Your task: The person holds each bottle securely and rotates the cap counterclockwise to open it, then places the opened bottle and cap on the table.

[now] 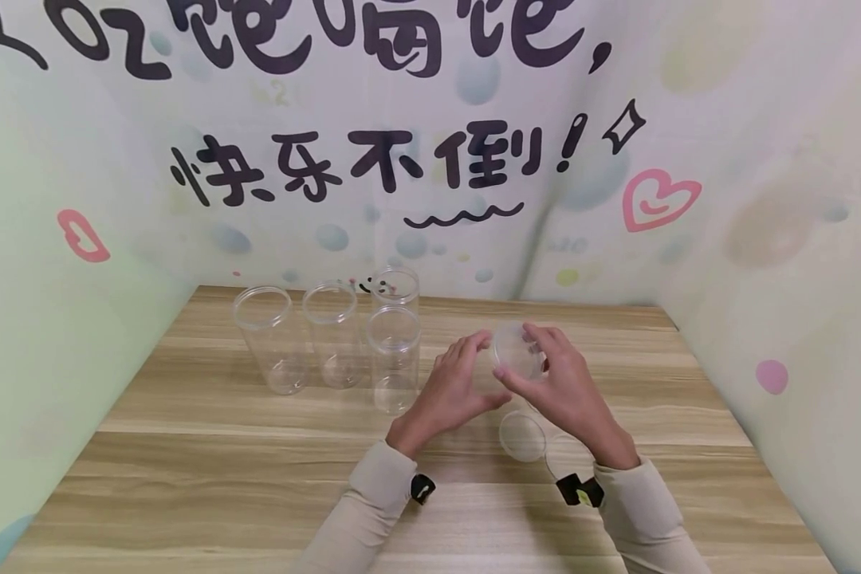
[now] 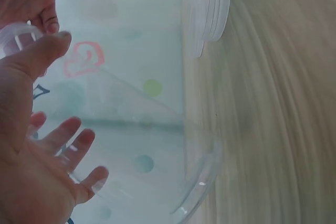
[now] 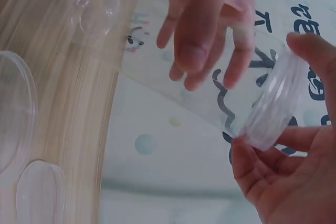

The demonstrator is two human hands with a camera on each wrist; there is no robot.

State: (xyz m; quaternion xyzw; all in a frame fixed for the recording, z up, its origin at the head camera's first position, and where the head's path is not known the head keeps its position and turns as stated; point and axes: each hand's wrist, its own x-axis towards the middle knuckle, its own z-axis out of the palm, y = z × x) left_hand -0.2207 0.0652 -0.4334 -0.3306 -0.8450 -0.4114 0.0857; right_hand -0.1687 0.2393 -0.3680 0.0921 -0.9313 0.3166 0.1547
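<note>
A clear plastic jar (image 2: 142, 129) is between my hands, its base low over the wooden tabletop. My left hand (image 1: 452, 391) curves around the jar's side, thumb in front and fingers spread behind; how firmly it presses is hard to see through the plastic. At the jar's top, a translucent round lid (image 3: 273, 103) is gripped by my right hand (image 1: 563, 395), thumb on one side and fingers on the other. Whether the lid sits fully down cannot be told. Loose lids, including a nearer one (image 1: 522, 436) and another (image 1: 567, 458), lie below my right hand.
Several open clear jars stand left of my hands, among them a leftmost jar (image 1: 269, 343), a middle jar (image 1: 333, 335) and a front jar (image 1: 395, 367). A printed backdrop (image 1: 330, 239) rises behind and beside the wooden table (image 1: 258, 486).
</note>
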